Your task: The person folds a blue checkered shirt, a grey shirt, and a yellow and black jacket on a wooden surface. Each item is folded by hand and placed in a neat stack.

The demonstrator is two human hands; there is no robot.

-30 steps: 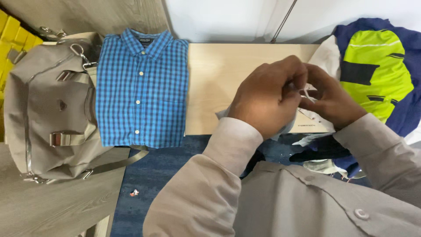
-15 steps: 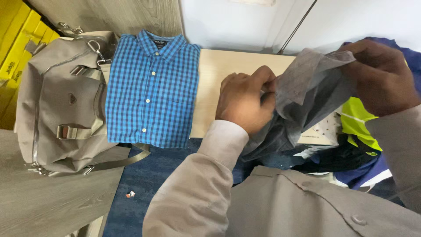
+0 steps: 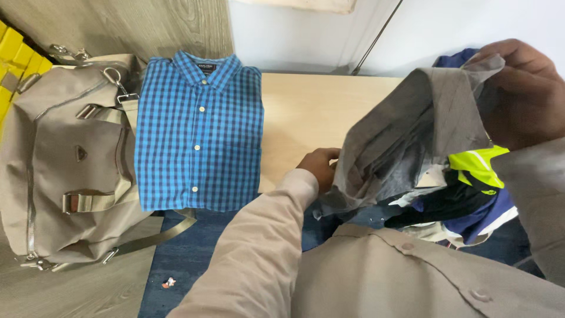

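our right hand (image 3: 524, 100) has its grip pinched tight on the top edge of the thin grey plastic bag (image 3: 406, 141), lifting it above the surface (image 3: 318, 118), while our left hand (image 3: 321, 168) sits at the bag's lower edge, fingers tucked behind the film, so we cannot tell whether that grip is clamped on it or just pressed against it. the bag hangs slack between both hands, creased and half see-through, over the right side of the pale wooden top.

to do this well, we judge the mouth wants spreading evenly: keep the upper pinch light so the film doesn't stretch or tear, and let the lower hand work the two layers apart rather than tugging.

outward now: under the bag lies a heap of clothes, a neon yellow-green and navy garment (image 3: 477, 168) on top, with a white tag-like scrap beside it, too small to make out. left of the bare wood rests a folded blue checked shirt (image 3: 200, 132), buttoned, a small dark rectangular label inside the collar. further left, a beige duffel bag (image 3: 65, 159) with metal clips and a small dark triangular badge. yellow packages (image 3: 10, 62) peek in at the far left edge.
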